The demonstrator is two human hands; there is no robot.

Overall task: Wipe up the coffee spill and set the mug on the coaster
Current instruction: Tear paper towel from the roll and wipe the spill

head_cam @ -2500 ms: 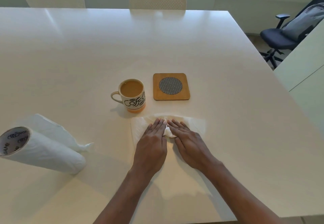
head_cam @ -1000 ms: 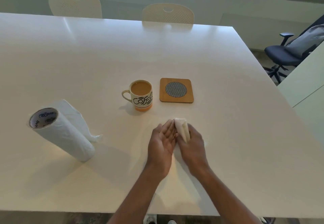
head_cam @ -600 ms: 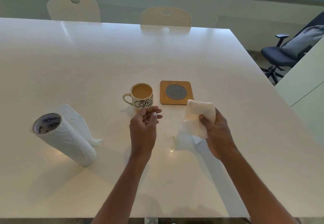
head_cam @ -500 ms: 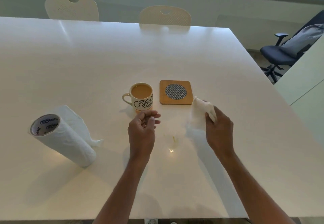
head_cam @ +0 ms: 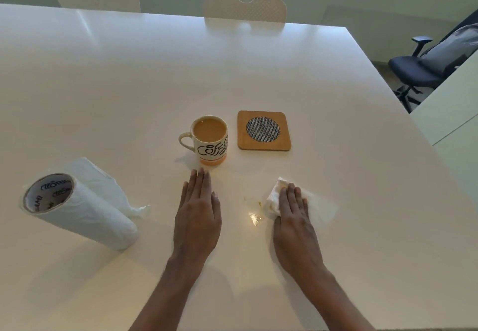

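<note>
Our right hand (head_cam: 293,216) presses a crumpled paper towel (head_cam: 273,198) beside the coffee spill (head_cam: 254,216), fingers (head_cam: 291,193) straight; our left hand (head_cam: 198,214) lies flat on the worktop (head_cam: 129,84), holding nothing. The mug (head_cam: 210,140), full of coffee, stands just beside the coaster (head_cam: 263,130).
</note>
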